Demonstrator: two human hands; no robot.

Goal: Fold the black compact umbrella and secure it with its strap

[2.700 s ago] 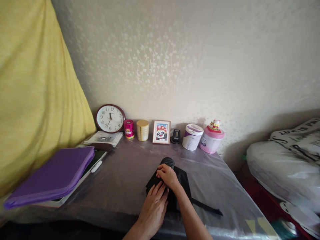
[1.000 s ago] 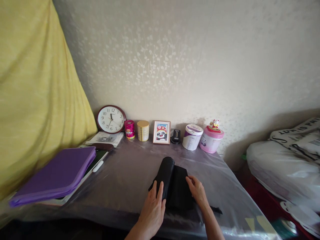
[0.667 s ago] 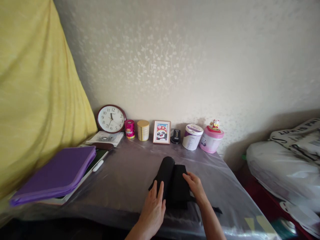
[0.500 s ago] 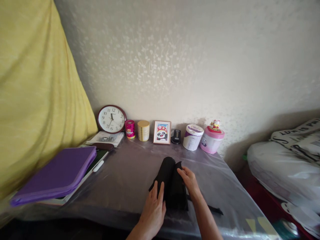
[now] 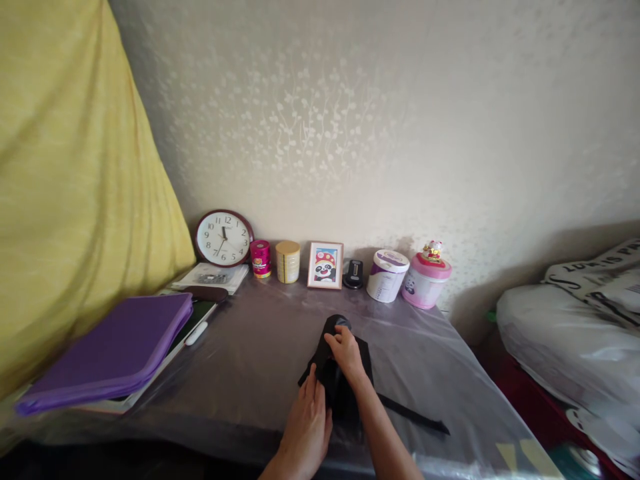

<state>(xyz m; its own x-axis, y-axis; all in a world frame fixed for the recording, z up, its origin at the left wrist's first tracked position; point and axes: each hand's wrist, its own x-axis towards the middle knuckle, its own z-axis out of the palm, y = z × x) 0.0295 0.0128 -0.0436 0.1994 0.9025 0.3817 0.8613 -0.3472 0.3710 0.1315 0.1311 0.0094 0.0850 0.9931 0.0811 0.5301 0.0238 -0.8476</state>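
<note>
A black fabric roll (image 5: 327, 333) with a flap lies on the table in front of me, its far end pointing away. My left hand (image 5: 309, 413) rests along its near left side, fingers stretched out and touching the fabric. Over the roll's upper part, my right hand (image 5: 345, 350) is closed on the edge of the black flap, drawn across the top. Part of the roll is hidden under both hands and my right forearm. A thin black strap (image 5: 415, 415) trails out to the right across the table.
A plastic-covered table (image 5: 240, 373) bears a purple folder (image 5: 110, 343) at left. Along the wall stand a clock (image 5: 225, 238), pink tin (image 5: 261, 259), yellow tin (image 5: 287, 262), panda picture frame (image 5: 325, 265), black hole punch-like object (image 5: 354, 275), white tub (image 5: 387, 277) and pink-lidded tub (image 5: 426, 283).
My right hand has moved left, bringing the black flap from the right side over the roll. The left hand has barely moved. More of the strap shows at the right.
</note>
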